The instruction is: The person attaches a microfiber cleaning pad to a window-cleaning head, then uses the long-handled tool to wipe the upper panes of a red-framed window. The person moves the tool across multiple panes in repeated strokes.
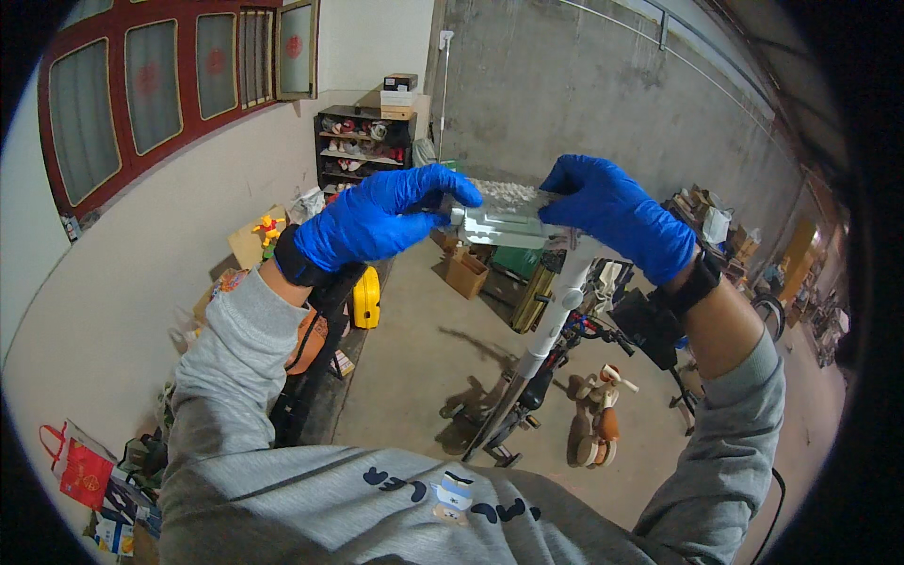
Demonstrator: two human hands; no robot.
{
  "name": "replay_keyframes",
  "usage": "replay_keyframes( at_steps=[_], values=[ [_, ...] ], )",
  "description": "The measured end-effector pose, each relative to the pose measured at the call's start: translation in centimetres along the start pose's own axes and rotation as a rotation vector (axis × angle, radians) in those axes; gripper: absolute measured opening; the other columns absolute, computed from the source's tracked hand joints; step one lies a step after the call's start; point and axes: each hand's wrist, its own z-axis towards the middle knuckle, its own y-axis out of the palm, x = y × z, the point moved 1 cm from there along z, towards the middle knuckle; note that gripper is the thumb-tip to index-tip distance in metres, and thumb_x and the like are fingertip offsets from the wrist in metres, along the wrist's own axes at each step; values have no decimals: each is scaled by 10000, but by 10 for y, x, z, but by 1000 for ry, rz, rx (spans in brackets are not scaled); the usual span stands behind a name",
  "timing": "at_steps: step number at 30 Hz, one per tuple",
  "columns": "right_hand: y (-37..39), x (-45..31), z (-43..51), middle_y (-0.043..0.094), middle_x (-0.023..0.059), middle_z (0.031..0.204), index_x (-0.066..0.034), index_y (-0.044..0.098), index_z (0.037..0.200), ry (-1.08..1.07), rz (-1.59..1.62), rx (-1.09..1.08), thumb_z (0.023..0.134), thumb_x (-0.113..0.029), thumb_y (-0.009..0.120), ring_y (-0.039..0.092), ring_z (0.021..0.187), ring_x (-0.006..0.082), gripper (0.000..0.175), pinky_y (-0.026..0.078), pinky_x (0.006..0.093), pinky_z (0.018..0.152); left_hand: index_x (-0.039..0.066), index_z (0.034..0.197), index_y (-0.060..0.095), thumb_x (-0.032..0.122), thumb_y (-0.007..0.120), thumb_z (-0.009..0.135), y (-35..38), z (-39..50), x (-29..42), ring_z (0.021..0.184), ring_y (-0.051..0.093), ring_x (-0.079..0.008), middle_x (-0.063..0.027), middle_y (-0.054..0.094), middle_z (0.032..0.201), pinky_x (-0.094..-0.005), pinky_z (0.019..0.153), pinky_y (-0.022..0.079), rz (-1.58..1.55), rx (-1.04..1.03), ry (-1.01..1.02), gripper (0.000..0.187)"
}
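My left hand (385, 215), in a blue glove, pinches the left end of a mop head (505, 229) between thumb and fingers. The head has a pale translucent plastic body and a shaggy whitish pad (512, 194) along its far side. My right hand (614, 212), gloved the same way, grips the head's right end, and its fingers hide that end. From beneath the head, near my right hand, a white pole (558, 318) slants down toward my body. Its lower part looks like bare metal, and its bottom end is hidden behind my sweatshirt.
A bicycle-like vehicle (540, 385) and a wooden ride-on toy (600, 424) stand on the concrete floor. Ahead are a cardboard box (466, 274) and a shoe rack (364, 152). A yellow case (366, 298) stands at left. Clutter (727, 226) lines the right wall.
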Motion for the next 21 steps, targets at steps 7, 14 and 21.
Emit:
replay_keyframes(
  at_steps=[7, 14, 21],
  values=[
    [0, -4, -3, 652, 76, 830, 12, 650, 971, -23, -61, 21, 806, -148, 732, 567, 792, 115, 244, 496, 301, 738, 90, 1209, 560, 119, 832, 751, 28, 4, -10, 1113, 581, -227, -92, 602, 1166, -338, 995, 432, 435, 258, 315, 534],
    [-4, -4, -5, 658, 81, 851, 4, 655, 1019, -28, 39, -38, 833, -177, 726, 589, 825, 128, 268, 505, 303, 773, 94, 1152, 584, 110, 774, 819, 32, 6, -21, 1052, 607, -234, -98, 610, 1125, -335, 923, 474, 362, 377, 348, 384],
    [-7, -10, -20, 671, 88, 924, -46, 666, 1105, -184, 33, -65, 827, -223, 769, 613, 860, 144, 345, 515, 312, 810, 85, 1185, 576, 125, 702, 899, 42, 7, -24, 986, 618, -173, -64, 640, 1102, -294, 890, 489, 223, 550, 332, 315]
  ],
)
